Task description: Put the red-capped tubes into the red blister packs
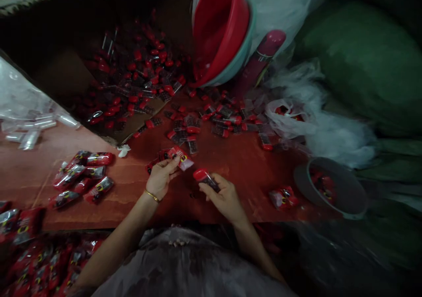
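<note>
My left hand (161, 177), with a gold bangle at the wrist, pinches a small red printed plastic packet (182, 157) with a clear lower part. Other red packets (154, 163) lie on the table just beyond those fingers. My right hand (224, 195) is closed around a small clear container with a red cap (201, 174), its dark contents showing through. The capped end points up and left toward the packet, and a small gap separates the two. Several similar red-capped containers (191, 125) lie loose on the table past my hands.
An open cardboard box (82, 77) full of red-capped containers stands at back left. Filled packets (82, 174) are piled at left. Red and pale-blue basins (227, 28), a pink bottle (260, 55) and plastic bags (329, 116) stand behind. A grey tub (352, 196) sits at right.
</note>
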Action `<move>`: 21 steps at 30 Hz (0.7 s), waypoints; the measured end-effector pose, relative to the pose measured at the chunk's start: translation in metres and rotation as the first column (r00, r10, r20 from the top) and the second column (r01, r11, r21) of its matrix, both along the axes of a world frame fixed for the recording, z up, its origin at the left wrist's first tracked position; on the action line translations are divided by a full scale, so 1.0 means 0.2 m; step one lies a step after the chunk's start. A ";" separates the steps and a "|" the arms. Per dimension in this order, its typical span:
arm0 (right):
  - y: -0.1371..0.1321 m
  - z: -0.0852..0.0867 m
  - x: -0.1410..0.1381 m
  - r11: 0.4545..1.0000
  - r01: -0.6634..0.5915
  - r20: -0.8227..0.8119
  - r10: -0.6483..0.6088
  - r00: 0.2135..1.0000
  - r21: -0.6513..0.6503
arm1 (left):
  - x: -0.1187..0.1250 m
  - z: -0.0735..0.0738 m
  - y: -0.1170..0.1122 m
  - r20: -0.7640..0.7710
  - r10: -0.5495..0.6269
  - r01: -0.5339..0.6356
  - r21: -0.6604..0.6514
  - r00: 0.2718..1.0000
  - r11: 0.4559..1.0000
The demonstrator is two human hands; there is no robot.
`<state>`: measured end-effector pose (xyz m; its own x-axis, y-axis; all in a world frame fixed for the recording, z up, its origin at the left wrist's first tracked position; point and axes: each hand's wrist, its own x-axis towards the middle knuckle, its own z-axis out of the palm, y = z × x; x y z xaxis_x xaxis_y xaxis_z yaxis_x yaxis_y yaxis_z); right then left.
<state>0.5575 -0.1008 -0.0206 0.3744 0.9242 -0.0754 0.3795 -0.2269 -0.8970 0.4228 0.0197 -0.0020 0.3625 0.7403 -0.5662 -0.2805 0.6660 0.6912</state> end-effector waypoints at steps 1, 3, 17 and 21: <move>0.00 0.03 -0.01 0.999 -0.032 -0.066 0.032 0.997 0.001 | 0.00 0.01 -0.01 -0.004 -0.019 0.019 0.022 1.000 1.000; 0.01 0.08 -0.01 0.996 -0.086 -0.165 0.085 0.983 0.000 | 0.00 0.02 -0.02 -0.020 -0.063 0.064 0.063 0.998 0.996; 0.07 0.02 -0.02 0.989 -0.144 -0.444 0.120 0.888 -0.021 | -0.03 -0.02 -0.07 -0.056 -0.212 0.218 0.340 0.976 0.915; 0.10 0.02 -0.03 0.998 -0.057 -0.420 0.057 0.906 0.014 | 0.00 -0.07 -0.12 -0.024 -0.197 0.195 0.308 0.980 0.931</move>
